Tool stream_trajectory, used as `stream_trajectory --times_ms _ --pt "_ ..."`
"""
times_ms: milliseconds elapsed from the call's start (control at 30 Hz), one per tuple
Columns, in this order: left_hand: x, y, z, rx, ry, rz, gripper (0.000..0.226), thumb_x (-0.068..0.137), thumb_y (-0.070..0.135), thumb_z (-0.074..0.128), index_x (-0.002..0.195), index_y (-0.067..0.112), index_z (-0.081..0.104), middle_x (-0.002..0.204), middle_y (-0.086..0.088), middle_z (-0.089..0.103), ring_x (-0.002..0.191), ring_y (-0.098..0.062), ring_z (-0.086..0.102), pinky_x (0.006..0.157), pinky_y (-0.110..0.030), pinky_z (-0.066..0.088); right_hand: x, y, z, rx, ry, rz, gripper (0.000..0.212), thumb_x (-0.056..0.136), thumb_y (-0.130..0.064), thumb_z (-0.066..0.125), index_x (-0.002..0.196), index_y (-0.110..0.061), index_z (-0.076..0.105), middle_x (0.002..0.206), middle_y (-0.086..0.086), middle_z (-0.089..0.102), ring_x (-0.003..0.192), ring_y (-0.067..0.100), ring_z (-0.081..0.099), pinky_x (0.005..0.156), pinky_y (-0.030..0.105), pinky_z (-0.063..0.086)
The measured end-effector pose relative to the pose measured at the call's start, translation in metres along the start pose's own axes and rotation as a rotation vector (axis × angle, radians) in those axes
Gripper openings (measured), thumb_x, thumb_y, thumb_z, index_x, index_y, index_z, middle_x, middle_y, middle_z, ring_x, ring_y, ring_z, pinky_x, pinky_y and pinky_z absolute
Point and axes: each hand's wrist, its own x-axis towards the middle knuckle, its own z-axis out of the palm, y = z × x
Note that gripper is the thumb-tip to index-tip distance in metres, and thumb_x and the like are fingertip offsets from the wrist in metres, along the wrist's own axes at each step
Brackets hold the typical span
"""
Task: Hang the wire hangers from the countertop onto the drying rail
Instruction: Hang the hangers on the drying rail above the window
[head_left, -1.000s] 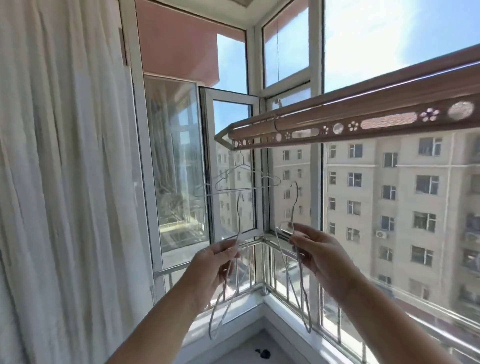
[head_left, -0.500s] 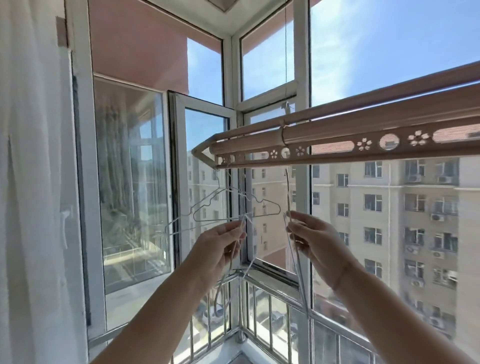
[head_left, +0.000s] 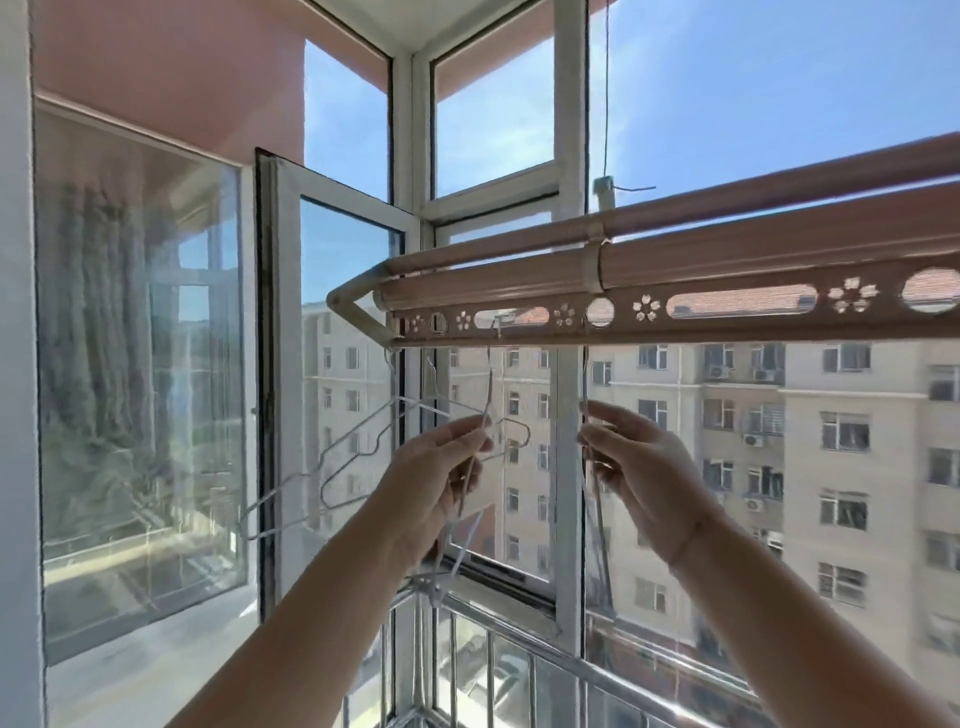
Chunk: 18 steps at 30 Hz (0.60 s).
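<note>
The pinkish drying rail (head_left: 727, 312) with cut-out holes runs across at head height. My left hand (head_left: 441, 478) grips a wire hanger (head_left: 470, 483) whose hook reaches up into a slot of the rail. My right hand (head_left: 639, 462) pinches another wire hanger (head_left: 597, 525), seen edge-on, with its hook up at a round hole of the rail. Two more wire hangers (head_left: 374, 441) hang from the rail's left end, just left of my left hand. The countertop is out of view.
An open window sash (head_left: 280, 364) stands inward behind the hanging hangers. White window frames (head_left: 566, 467) and a metal balcony railing (head_left: 519, 623) lie just beyond my hands. A thin cord (head_left: 605, 104) holds the rail from above. Apartment blocks fill the background.
Both hands have risen with their hangers, and the hooks now reach the rail's holes. My view has tilted upward and moved closer to the rail.
</note>
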Motion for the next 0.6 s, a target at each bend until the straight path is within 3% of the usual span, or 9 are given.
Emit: stream_trajectory --times_ms 233,600 --pt "0.039 0.001 -0.004 -0.042 -0.134 -0.022 0.021 0.09 0.002 0.053 0.107 0.003 0.066 0.07 -0.001 0.067 0.061 -0.01 0.052 0.055 -0.019 0.045 0.004 -0.002 0.006 -0.016 0.139 -0.08 0.031 0.085 -0.001 0.058 0.112 -0.015 0.063 0.081 0.005 0.064 0.072 0.011 0.054 0.07 0.023 0.045" --pt "0.066 -0.016 0.002 -0.104 -0.255 -0.108 0.023 0.09 0.002 0.055 0.111 0.001 0.065 0.085 -0.008 0.065 0.066 -0.011 0.054 0.062 -0.022 0.047 -0.009 -0.007 0.005 -0.03 0.284 -0.107 0.027 0.085 0.0 0.057 0.108 -0.013 0.063 0.082 0.006 0.063 0.072 0.013 0.055 0.069 0.022 0.047"
